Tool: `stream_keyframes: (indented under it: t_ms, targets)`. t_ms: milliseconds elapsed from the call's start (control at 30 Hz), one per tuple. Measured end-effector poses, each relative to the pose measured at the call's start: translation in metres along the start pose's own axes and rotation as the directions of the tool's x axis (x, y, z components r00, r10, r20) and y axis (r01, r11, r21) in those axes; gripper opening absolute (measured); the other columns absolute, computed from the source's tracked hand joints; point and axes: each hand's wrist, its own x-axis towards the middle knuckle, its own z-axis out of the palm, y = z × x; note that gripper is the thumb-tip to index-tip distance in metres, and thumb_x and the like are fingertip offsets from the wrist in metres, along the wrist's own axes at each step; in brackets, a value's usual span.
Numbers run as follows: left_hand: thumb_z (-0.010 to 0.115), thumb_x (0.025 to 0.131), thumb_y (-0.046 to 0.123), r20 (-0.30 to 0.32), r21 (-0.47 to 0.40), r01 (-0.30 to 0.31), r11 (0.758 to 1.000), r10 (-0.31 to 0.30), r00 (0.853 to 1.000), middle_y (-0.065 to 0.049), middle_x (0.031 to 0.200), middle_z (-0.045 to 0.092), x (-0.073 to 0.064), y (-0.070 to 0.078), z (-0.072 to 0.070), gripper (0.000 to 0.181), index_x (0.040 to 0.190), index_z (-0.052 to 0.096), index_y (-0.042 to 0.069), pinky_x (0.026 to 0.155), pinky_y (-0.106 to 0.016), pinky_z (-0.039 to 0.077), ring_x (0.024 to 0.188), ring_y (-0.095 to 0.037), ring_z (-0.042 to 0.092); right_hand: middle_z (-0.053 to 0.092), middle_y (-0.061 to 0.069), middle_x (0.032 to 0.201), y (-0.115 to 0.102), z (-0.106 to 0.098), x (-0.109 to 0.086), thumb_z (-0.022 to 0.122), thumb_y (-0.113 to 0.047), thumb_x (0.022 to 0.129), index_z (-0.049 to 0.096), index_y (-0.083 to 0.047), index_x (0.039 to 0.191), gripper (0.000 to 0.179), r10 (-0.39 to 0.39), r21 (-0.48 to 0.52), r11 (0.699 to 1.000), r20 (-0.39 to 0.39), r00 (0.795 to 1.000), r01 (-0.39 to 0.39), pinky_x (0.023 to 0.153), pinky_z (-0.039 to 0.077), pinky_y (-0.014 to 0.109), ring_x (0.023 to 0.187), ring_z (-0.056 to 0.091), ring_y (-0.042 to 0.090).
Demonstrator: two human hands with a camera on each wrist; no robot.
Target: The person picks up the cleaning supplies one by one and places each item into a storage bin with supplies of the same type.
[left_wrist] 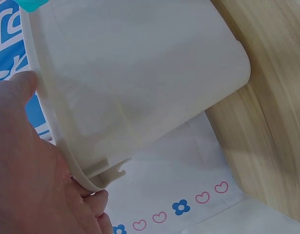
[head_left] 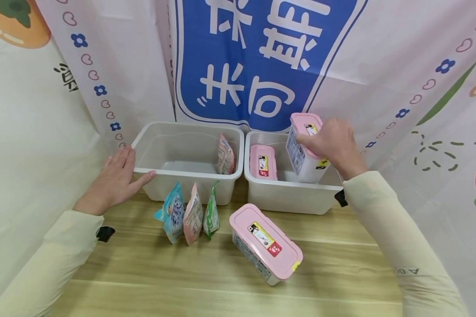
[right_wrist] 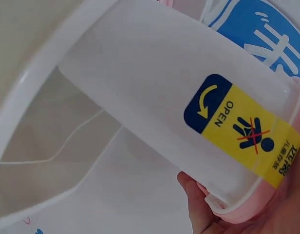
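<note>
My right hand [head_left: 333, 143] grips a white tub with a pink lid [head_left: 311, 165] by its lid end. The tub is tilted inside the right bin [head_left: 289, 198]; its side with a yellow warning label [right_wrist: 252, 134] shows in the right wrist view. Another pink-lidded tub [head_left: 263, 162] stands in that bin's left part. My left hand [head_left: 113, 178] rests at the near left corner of the left bin [head_left: 190, 175], thumb along the front rim. In the left wrist view, the thumb [left_wrist: 24, 85] touches the rim. A pink pouch [head_left: 225, 156] stands at that bin's right end.
On the wooden table [head_left: 162, 281], a blue pouch [head_left: 173, 213], a pink pouch [head_left: 193, 215] and a green pouch [head_left: 211, 213] stand before the left bin. A third pink-lidded tub [head_left: 265, 242] lies in front of the right bin. A printed cloth [head_left: 135, 44] hangs behind.
</note>
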Motion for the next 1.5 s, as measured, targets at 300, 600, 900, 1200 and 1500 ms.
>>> stream_keyframes:
  t_ms: [300,600,900,1200,1500]
  targets:
    - [0.038,0.106,0.068,-0.014,-0.014,0.003,1.000,-0.003,1.000,-0.033,0.173,-0.010,-0.001,0.001,-0.001,0.106,0.164,-0.005,-0.010,0.130,-0.070,0.003,0.162,-0.052,-0.005,0.065,0.017,0.105,-0.002,0.026,-0.002,0.071,-0.064,0.087,0.063,0.001,0.123,0.075,0.023,0.015,1.000,-0.002,1.000,-0.023,0.056,0.056,0.029,0.084,0.068,0.033]
    - [0.039,0.106,0.068,-0.017,-0.016,0.003,1.000,-0.003,1.000,-0.033,0.173,-0.008,-0.003,0.002,-0.002,0.106,0.164,-0.004,-0.010,0.130,-0.070,0.002,0.162,-0.052,-0.004,0.062,0.015,0.097,0.000,0.050,-0.001,0.068,-0.060,0.087,0.060,-0.002,0.105,0.061,0.061,0.015,0.998,0.007,0.998,-0.061,0.052,0.046,0.030,0.076,0.063,0.030]
    - [0.037,0.106,0.068,-0.012,-0.015,0.004,1.000,-0.004,1.000,-0.031,0.173,-0.010,-0.002,0.002,-0.002,0.106,0.164,-0.005,-0.010,0.131,-0.069,0.000,0.162,-0.051,-0.006,0.061,0.015,0.084,0.005,0.065,0.000,0.067,-0.059,0.086,0.061,-0.001,0.091,0.058,0.034,-0.031,0.999,-0.047,0.998,-0.036,0.051,0.040,0.031,0.069,0.059,0.029]
    - [0.038,0.106,0.068,-0.008,-0.009,0.005,1.000,-0.005,1.000,-0.032,0.173,-0.009,-0.002,0.003,-0.002,0.106,0.164,-0.004,-0.010,0.130,-0.069,0.001,0.162,-0.051,-0.004,0.062,0.013,0.079,0.010,0.080,-0.001,0.068,-0.058,0.086,0.061,-0.003,0.088,0.055,0.028,-0.011,1.000,-0.039,0.999,-0.028,0.049,0.039,0.030,0.063,0.059,0.027]
    - [0.037,0.107,0.067,-0.020,-0.008,0.002,1.000,-0.002,1.000,-0.034,0.173,-0.008,-0.002,0.002,-0.001,0.105,0.163,-0.003,-0.011,0.130,-0.071,0.003,0.162,-0.052,-0.004,0.062,0.015,0.084,0.013,0.092,-0.001,0.067,-0.057,0.086,0.060,-0.002,0.089,0.055,0.024,-0.025,0.999,-0.048,0.999,-0.025,0.053,0.042,0.031,0.069,0.060,0.029]
